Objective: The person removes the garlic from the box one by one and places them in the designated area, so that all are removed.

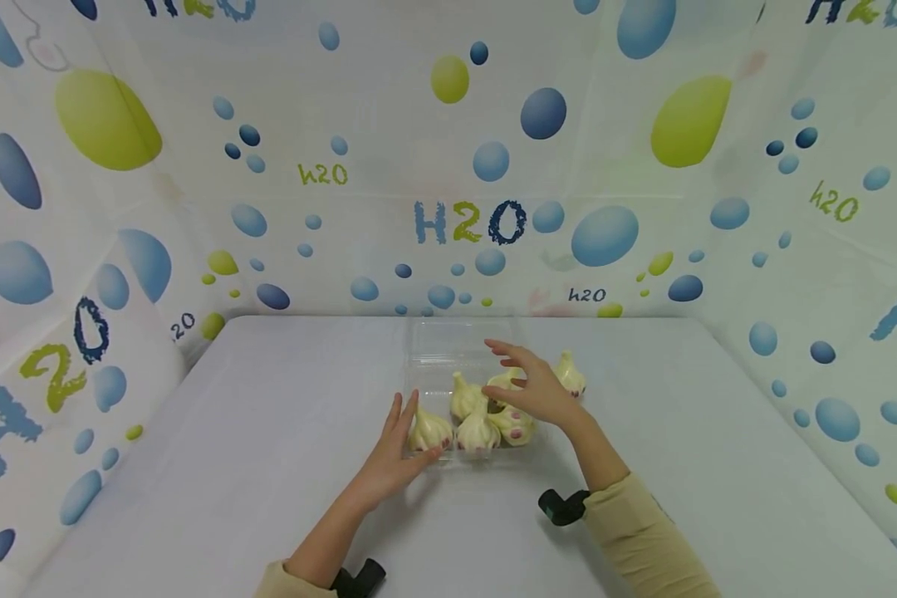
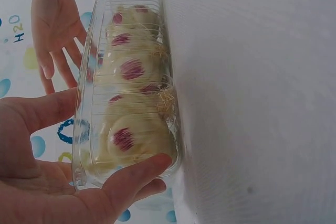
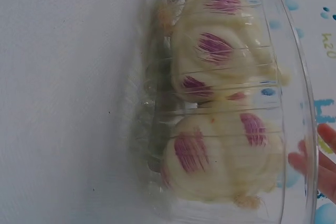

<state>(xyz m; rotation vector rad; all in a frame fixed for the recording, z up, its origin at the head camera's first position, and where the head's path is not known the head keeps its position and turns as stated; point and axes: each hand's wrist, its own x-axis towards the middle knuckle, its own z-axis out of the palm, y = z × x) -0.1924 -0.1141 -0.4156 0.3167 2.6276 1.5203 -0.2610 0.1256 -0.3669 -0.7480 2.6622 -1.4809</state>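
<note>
A clear plastic clamshell box holds several whitish garlic bulbs with purple patches. My left hand grips its near left corner. In the left wrist view the thumb presses the ribbed wall, and the other fingers lie around the corner and rim. Over the box's right part hovers my right hand, its fingers spread and apart from the thumb, with nothing seen between them. Just beyond that hand, outside the box, one more garlic bulb stands on the table. The right hand partly hides a bulb at the back right.
The box's clear lid lies folded back toward the far table edge. A white cloth covers the table. Behind it rises a curtain printed with blue and green drops. Both wrists carry small black cameras.
</note>
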